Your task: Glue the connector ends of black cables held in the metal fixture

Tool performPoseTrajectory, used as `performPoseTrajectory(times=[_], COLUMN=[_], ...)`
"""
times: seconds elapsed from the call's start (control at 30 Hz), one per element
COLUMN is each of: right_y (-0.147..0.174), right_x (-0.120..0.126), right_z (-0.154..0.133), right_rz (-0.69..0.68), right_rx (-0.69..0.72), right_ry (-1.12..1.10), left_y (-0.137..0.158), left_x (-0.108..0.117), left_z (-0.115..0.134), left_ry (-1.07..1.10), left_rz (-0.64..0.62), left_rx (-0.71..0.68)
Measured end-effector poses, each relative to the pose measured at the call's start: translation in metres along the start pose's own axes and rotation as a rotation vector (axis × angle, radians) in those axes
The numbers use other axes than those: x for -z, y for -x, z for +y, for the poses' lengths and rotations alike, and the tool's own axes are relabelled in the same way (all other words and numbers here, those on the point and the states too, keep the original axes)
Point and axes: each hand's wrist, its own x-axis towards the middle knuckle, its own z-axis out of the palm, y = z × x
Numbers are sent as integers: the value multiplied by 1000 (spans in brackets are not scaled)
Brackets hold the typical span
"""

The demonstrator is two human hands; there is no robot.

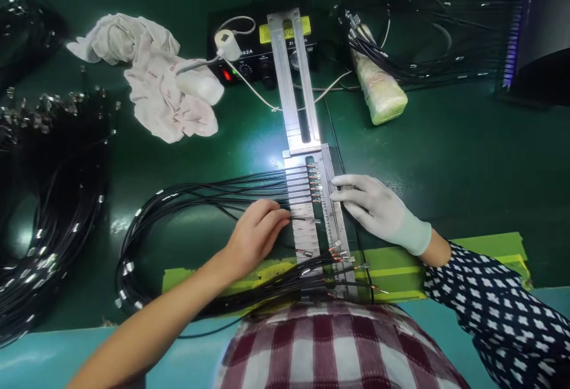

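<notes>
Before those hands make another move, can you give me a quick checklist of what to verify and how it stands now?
1. Left hand has a cable: ok, pinched near its tip, over the metal rail.
2. Right hand at the rail: ok, gloved fingertips appear to rest along its right edge.
3. Row of cables laid across the rail: ok, side by side beyond the held one.
4. Held cable seated in a slot: cannot tell, too small to see.
5. Near end of the rail uncovered: not ok, a loose cable bundle lies across it.
6. Black box lit: ok, a red light shows.
</notes>
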Motion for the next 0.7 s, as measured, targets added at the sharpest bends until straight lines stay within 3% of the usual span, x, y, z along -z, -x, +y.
performPoseTrajectory(times=[0.17, 0.43, 0.57, 0.7], right_y=[1, 1, 1, 0], right_x=[0, -1, -1, -1], right_z=[1, 3, 3, 3], right_rz=[6, 18, 25, 28], right_rx=[-16, -8, -14, -16], right_ry=[-8, -41, -42, -55], left_y=[-11, -9, -10, -16], left_x=[-15, -15, -9, -7], left_z=[0, -9, -15, -15], left_ry=[-176, -110, -182, -214], left_rz=[134, -23, -30, -18], left_rx=[-24, -173, -324, -389])
